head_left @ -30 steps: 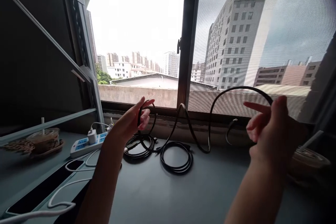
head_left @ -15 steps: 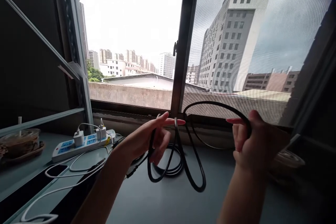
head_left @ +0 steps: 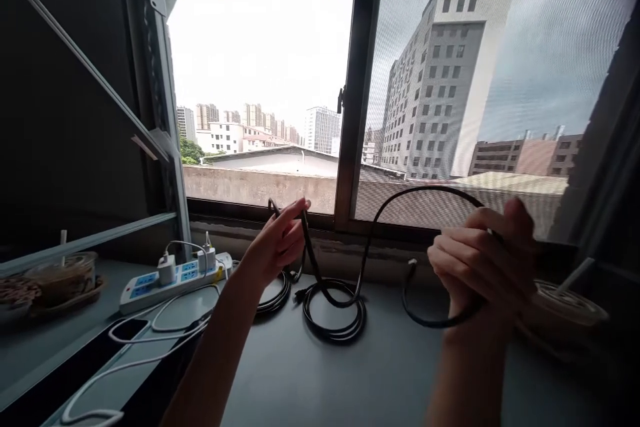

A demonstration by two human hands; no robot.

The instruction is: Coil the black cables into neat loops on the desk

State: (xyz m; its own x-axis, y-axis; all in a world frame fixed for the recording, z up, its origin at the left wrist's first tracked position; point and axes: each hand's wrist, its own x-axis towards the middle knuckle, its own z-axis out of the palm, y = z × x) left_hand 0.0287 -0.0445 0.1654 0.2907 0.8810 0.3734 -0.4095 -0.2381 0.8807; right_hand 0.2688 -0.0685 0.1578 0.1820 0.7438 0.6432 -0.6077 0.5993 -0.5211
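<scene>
A black cable [head_left: 369,243] hangs in a loop between my hands above the grey table. My left hand [head_left: 283,240] pinches it with thumb and fingers near the centre, and part of the cable shows behind the fingers. On the right, my right hand [head_left: 475,257] is closed round the cable. From its lower side a free end curves out to the left, with a small connector [head_left: 413,263] at the tip. Below and between the hands, a coiled black cable [head_left: 335,333] lies on the table, and another black coil [head_left: 275,301] is partly behind my left forearm.
A white power strip [head_left: 137,292] with plugs and white cables stands at the left. Lidded cups with straws are at the far left [head_left: 75,273] and right [head_left: 575,300]. A window frame [head_left: 350,147] rises behind the table [head_left: 320,387].
My right hand has turned and its fingers have folded round the cable; the connector end now shows. My left hand has moved slightly left, its index finger no longer stretched out. The view has shifted slightly.
</scene>
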